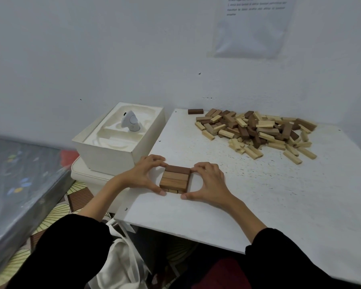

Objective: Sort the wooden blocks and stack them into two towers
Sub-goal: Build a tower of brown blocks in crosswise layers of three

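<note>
Brown two-layer stack [175,180] sits by the front-left edge of the white table [258,205]; left hand [142,176] and right hand [208,182] each curl thumb and fingers round its corners, bracketing it; squeeze unevenly and I reckon the top layer skews, or a shove left sends blocks off the edge; further back the mixed pile [256,132] is a tangle, so yanking a dark one could scatter pale ones; a lone dark block [195,111] lies by the wall.
</note>
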`<action>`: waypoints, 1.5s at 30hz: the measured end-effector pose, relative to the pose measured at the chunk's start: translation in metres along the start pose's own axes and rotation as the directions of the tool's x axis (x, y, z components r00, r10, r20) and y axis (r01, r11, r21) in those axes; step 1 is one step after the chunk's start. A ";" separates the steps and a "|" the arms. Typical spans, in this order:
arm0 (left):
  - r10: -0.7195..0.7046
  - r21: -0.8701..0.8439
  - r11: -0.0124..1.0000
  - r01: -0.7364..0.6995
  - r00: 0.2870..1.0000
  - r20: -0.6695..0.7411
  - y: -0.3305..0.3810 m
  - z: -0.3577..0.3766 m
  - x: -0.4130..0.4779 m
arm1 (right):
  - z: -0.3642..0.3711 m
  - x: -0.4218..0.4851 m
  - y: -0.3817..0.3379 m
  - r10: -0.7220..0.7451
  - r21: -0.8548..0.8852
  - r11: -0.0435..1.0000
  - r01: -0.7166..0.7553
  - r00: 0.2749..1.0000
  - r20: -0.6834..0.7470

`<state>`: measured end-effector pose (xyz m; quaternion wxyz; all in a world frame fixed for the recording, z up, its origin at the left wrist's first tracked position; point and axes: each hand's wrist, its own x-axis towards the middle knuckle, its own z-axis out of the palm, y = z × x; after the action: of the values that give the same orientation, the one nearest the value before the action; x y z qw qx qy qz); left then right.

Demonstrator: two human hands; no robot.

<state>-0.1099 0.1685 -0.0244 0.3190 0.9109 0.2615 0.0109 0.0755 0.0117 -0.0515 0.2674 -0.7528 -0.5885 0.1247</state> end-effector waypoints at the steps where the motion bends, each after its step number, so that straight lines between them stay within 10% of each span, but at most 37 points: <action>1: 0.003 -0.001 1.000 -0.003 1.000 0.000 0.000 0.000 0.000 | 0.000 0.000 0.000 0.001 0.004 1.000 -0.001 1.000 0.000; 22: -0.017 -0.053 0.998 0.027 0.984 0.179 0.043 -0.043 0.006 | -0.055 -0.010 0.020 0.054 0.167 0.984 -0.065 0.996 0.073; 31: 0.135 -0.235 0.954 -0.189 0.964 -0.227 0.152 0.018 0.098 | -0.121 0.002 0.108 0.236 0.248 0.958 -0.144 0.886 -0.399; 45: 0.012 -0.221 0.968 -0.118 0.904 -0.427 0.187 0.070 0.229 | -0.119 0.051 0.150 0.430 0.220 0.903 -0.370 0.793 -0.432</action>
<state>0.1885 0.1153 -0.0045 0.3626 0.8494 0.2904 0.2502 0.2717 0.0048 -0.0295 0.4158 -0.8493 -0.3240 0.0283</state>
